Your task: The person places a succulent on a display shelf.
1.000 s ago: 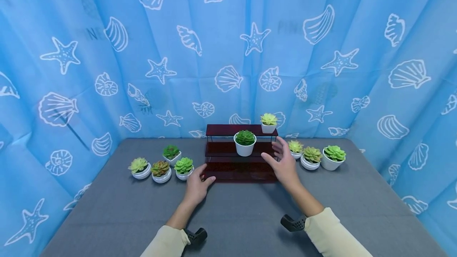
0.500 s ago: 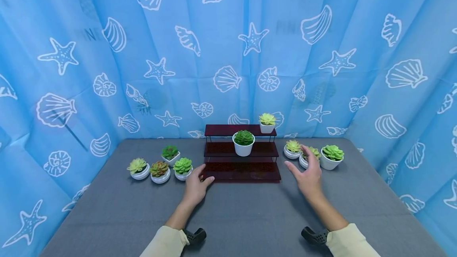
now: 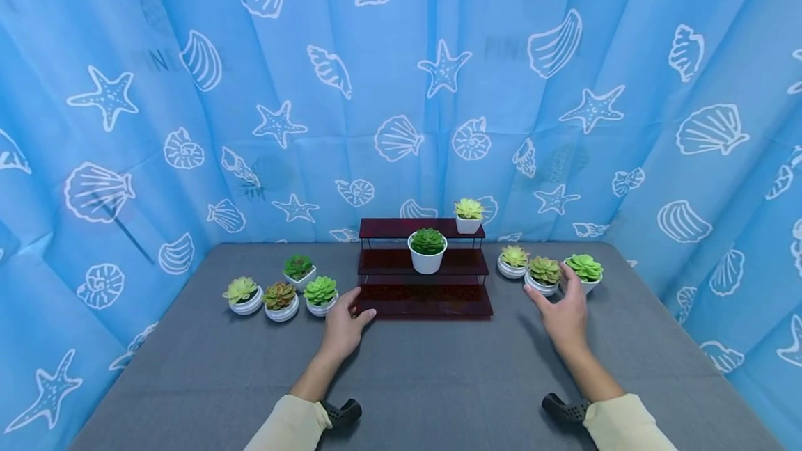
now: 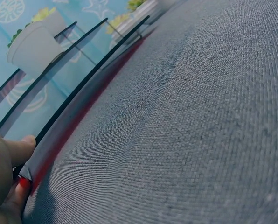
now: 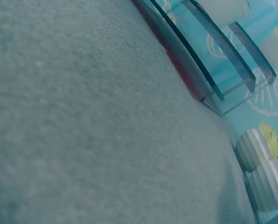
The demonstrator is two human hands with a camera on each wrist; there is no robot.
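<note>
A three-tier dark red display shelf [image 3: 426, 301] stands mid-table. My left hand [image 3: 342, 329] holds its lower left front corner; in the left wrist view the thumb [image 4: 24, 148] lies on the bottom tier's edge, another finger below. My right hand [image 3: 567, 312] is spread in front of an olive-green succulent in a ridged white pot [image 3: 542, 278], thumb to its left and fingers to its right; contact is unclear. A dark green succulent in a white pot [image 3: 427, 251] sits on the middle tier, and a pale yellow-green one [image 3: 468, 216] at the top tier's right end.
Right of the shelf stand a yellow-green potted succulent [image 3: 514, 262] and a bright green one [image 3: 584, 271], partly behind my right hand. Left of it several potted succulents group together, including a reddish one [image 3: 280, 301]. A blue shell-print curtain [image 3: 401, 89] hangs behind the grey table [image 3: 426, 381].
My right hand has moved right, from beside the shelf's right end to the olive-green succulent. The left hand stays at the shelf corner.
</note>
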